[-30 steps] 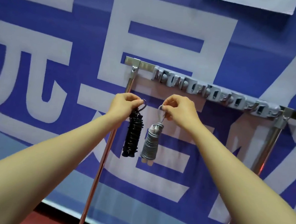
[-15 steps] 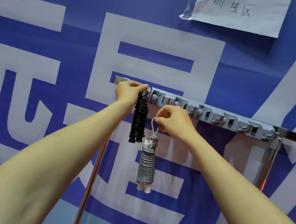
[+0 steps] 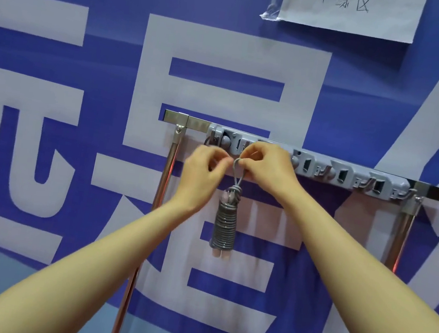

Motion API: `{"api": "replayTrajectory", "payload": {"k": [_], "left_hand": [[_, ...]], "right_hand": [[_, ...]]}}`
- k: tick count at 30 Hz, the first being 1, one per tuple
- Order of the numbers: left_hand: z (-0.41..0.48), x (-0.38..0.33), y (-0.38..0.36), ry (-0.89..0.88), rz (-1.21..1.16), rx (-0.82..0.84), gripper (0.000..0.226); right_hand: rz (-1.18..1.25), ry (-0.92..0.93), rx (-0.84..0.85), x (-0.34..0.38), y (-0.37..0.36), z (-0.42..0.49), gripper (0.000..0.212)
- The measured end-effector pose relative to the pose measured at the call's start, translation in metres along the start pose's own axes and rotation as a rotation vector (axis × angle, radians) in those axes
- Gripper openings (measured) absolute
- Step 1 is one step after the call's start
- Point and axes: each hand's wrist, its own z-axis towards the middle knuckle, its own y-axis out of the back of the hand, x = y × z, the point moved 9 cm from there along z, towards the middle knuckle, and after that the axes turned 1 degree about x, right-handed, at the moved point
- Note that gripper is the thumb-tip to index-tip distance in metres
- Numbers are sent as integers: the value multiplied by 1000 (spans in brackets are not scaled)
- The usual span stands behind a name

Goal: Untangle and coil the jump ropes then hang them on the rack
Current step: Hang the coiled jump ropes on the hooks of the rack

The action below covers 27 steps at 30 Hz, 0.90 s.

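**Grey rope going onto the rack**

Step in hand: hanging; coiling looks done, since the grey rope (image 3: 225, 224) is a tight wound bundle w/ handle ends poking out the bottom; it hangs below both hands, in front of the banner (image 3: 54, 84). R hand (image 3: 266, 167) pinches its top loop (image 3: 238, 169) betw. thumb & forefinger, held up against the hook strip (image 3: 353, 176) of the rack (image 3: 175, 118). L hand (image 3: 203, 172) is just beside the loop, fingers curled; can't tell whether it grips the loop or only steadies it.

Next move, as I judge it: spread the loop & slip it over a hook near the R fingertips; then let go slowly so the bundle's wt settles w/o unwinding. The loop is narrow, so it could miss the hook or slide off.

No real containers here; the hook strip is the only holder. Its leftmost hook carries a dark loop (image 3: 210, 140), prob. a second rope; the rest is hidden behind the L hand, so not certain.
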Motion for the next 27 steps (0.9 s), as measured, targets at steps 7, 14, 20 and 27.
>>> {"api": "replayTrajectory", "payload": {"k": [7,14,20,27], "left_hand": [[21,10,-31,315,-267,140,16],[41,16,-35,387,-250,98,8],[53,14,-39,355,-115,93,14],[35,15,-45,236,83,168,20]], "right_hand": [[18,-24,-91,5,26,18,6],[146,-177,-20,-23,9,27,18],[113,-267,-153,-30,11,28,18],[69,-245,-164,-36,-9,9,18]]}}
